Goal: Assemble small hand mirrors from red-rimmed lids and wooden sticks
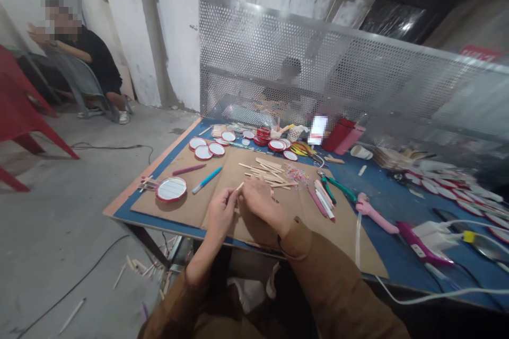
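My left hand [221, 212] pinches a short pale wooden stick [240, 186] between thumb and fingers. My right hand [260, 200] meets it at the stick's other end, fingers curled and closed around it, partly hiding it. Just beyond lies a loose pile of flat craft sticks [270, 167], beside a heap of colourful rubber bands [296, 174]. To the left, a round white disc with a red rim [170, 189] has lines across its face and small sticks at its side. Between it and my hands lie a blue pen [207, 179] and a maroon marker [189, 169].
Cardboard [159, 213] covers part of the blue table. At right are several markers [324, 200], green-handled pliers [338, 186], a pink glue gun [374, 213] and a purple power strip [423, 243] with cables. More red-rimmed discs [203, 152] lie at the back. A person [95, 53] sits far left.
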`<state>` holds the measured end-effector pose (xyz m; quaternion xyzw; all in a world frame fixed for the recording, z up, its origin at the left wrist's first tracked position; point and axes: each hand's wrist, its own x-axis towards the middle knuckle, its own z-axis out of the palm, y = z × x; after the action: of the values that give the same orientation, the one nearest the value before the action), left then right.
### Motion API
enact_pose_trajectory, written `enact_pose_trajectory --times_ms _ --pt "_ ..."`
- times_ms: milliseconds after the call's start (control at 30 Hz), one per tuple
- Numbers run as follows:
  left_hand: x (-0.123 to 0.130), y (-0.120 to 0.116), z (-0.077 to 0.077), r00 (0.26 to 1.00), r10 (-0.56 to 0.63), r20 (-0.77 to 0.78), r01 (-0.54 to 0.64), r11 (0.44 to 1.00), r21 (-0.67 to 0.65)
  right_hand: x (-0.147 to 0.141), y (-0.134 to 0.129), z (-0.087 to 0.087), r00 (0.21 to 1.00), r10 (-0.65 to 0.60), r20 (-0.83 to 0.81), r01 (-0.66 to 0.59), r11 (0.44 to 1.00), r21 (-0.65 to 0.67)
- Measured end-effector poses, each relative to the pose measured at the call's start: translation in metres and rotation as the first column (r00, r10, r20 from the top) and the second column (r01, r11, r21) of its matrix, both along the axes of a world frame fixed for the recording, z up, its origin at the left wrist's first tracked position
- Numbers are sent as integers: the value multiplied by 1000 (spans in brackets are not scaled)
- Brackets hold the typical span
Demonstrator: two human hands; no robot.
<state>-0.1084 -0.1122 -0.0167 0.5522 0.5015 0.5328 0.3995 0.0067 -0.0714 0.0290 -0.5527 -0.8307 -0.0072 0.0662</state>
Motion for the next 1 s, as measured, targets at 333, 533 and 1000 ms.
enact_pose_trajectory --times_ms 333,533,1000 --pt "4 3 -3 971 -64 -228 63 998 -12 69 -22 13 915 -149 -374 209 970 126" --pt "13 6 3 879 -138 -456 138 990 -34 98 -65 -26 862 -220 -458 311 941 133" --pt "17 2 17 613 -189 -767 111 982 -154 91 -71 -51 842 -288 -456 362 929 83"
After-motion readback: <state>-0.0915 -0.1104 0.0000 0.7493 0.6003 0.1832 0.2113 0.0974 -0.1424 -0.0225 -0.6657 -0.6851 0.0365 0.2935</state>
